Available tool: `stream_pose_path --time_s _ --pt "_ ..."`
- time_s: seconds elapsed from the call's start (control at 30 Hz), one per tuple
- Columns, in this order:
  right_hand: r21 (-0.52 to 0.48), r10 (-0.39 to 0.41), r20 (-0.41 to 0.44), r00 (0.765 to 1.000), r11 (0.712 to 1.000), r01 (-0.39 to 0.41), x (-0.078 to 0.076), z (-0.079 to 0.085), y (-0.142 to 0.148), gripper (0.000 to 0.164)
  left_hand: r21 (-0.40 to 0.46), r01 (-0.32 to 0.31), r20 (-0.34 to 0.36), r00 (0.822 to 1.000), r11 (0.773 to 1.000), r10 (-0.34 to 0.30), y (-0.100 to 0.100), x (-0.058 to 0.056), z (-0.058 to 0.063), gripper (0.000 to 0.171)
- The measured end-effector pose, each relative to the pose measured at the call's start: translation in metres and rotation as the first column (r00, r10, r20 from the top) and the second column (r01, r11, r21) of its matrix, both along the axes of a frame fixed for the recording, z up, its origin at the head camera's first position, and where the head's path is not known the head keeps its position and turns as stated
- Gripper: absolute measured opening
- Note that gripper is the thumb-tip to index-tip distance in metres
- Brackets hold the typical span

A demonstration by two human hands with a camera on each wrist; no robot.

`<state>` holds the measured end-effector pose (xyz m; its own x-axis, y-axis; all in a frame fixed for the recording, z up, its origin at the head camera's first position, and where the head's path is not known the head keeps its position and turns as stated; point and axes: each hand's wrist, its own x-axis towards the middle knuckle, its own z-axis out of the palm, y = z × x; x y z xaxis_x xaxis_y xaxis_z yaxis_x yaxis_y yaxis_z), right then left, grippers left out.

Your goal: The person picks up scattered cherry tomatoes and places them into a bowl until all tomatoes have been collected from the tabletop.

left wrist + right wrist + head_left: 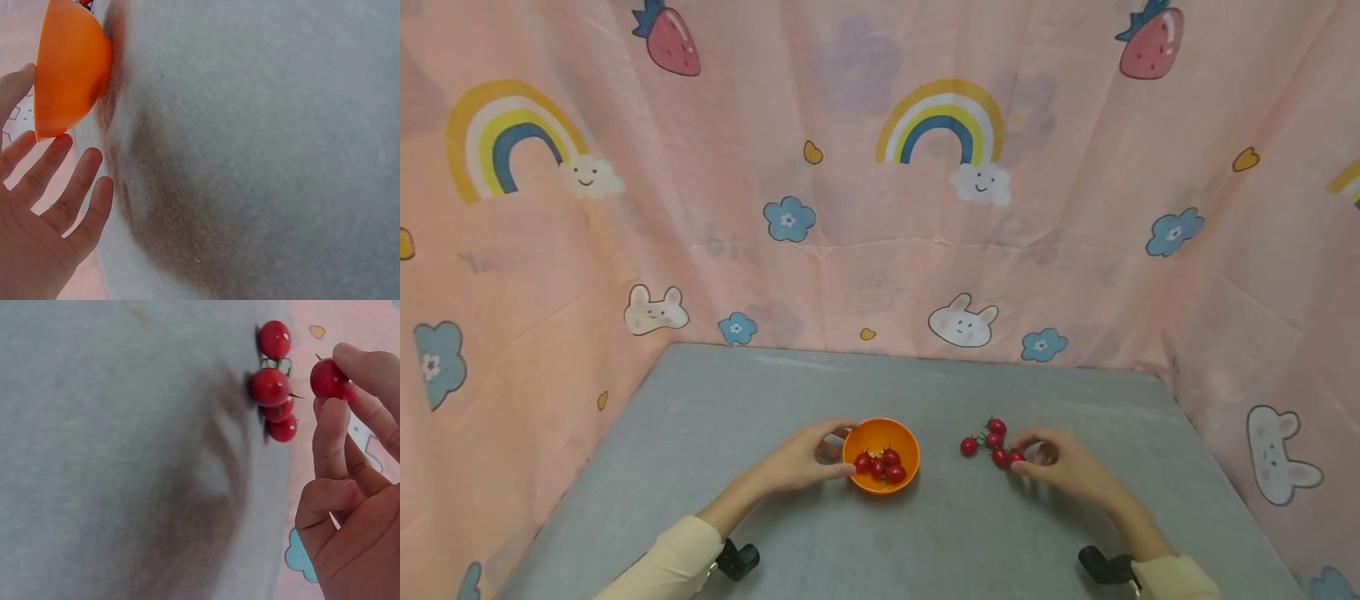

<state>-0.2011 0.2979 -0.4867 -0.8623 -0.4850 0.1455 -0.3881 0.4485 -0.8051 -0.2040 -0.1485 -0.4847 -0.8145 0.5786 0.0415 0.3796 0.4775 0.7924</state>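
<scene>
Several red cherry tomatoes [894,474] lie inside an orange bowl [881,427] near the middle of the table. At the bowl's left side, my left hand [805,457] touches the rim with its thumb and fingertips. In the left wrist view the fingers of that hand [47,219] are spread and fairly straight against the bowl [72,69]. My right hand [1067,467] pinches one cherry tomato [330,380] between thumb and fingers. Close beside it, a small cluster of cherry tomatoes [270,387] with green stems rests on the table.
The grey table [955,533] reaches back to a pink curtain [865,275] printed with rainbows, rabbits and flowers. This curtain also hangs at both sides. A black wrist mount [737,560] shows on the left forearm, and another [1105,567] on the right.
</scene>
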Motion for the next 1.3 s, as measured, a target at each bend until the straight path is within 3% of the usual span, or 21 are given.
stream_pose_path --time_s 0.33,0.5,0.83,1.3 --pt "0.022 -0.107 -0.006 0.994 0.994 0.107 -0.005 0.009 -0.014 0.025 0.003 0.004 0.003 1.000 1.000 -0.004 0.000 -0.001 0.002 0.061" --pt "0.016 -0.121 -0.009 0.993 0.992 0.121 -0.009 0.012 -0.026 0.026 -0.007 0.008 -0.009 1.000 1.000 -0.008 0.001 -0.003 0.000 0.062" --pt "0.019 -0.108 0.000 0.994 0.994 0.108 -0.020 0.015 -0.052 0.024 0.003 0.019 -0.012 1.000 1.000 -0.019 0.002 -0.003 -0.002 0.061" --pt "-0.026 -0.031 0.021 0.999 0.999 0.032 -0.026 0.020 -0.076 0.020 0.015 0.022 -0.011 1.000 1.000 -0.022 0.001 -0.001 0.000 0.061"
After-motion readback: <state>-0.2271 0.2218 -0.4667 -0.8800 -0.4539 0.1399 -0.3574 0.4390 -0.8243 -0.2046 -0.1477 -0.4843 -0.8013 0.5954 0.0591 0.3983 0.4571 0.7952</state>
